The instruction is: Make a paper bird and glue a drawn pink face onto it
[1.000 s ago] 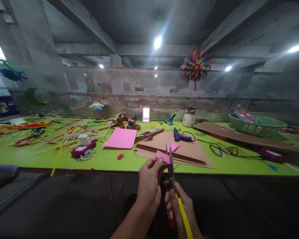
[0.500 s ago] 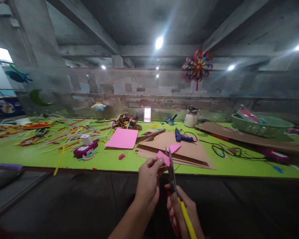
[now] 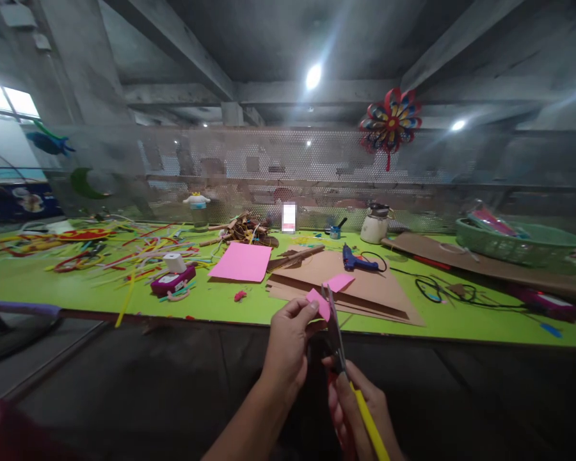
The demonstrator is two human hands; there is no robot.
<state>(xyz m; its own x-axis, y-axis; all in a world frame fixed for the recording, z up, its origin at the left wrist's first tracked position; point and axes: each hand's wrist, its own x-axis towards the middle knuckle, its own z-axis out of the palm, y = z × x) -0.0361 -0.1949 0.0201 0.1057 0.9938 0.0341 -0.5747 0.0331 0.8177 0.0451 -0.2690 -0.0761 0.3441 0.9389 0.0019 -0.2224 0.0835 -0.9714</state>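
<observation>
My left hand (image 3: 287,349) pinches a small pink paper piece (image 3: 319,303) between thumb and fingers, held up in front of the table edge. My right hand (image 3: 360,413) grips scissors (image 3: 338,346) with a yellow and red handle, blades pointing up and meeting the paper's right edge. Behind them another pink scrap (image 3: 340,282) lies on a stack of brown cardboard sheets (image 3: 365,291).
A green table (image 3: 206,304) holds a pink sheet (image 3: 242,262), a blue glue gun (image 3: 356,259) with black cord, a tape dispenser (image 3: 174,276), scattered coloured strips (image 3: 100,253) at left, and a green basket (image 3: 518,243) at right. A mesh screen (image 3: 292,173) stands behind.
The view has shifted a little leftward and down, so the table appears moved right. Both hands keep the paper and scissors in the same hold, with the right hand slightly lower.
</observation>
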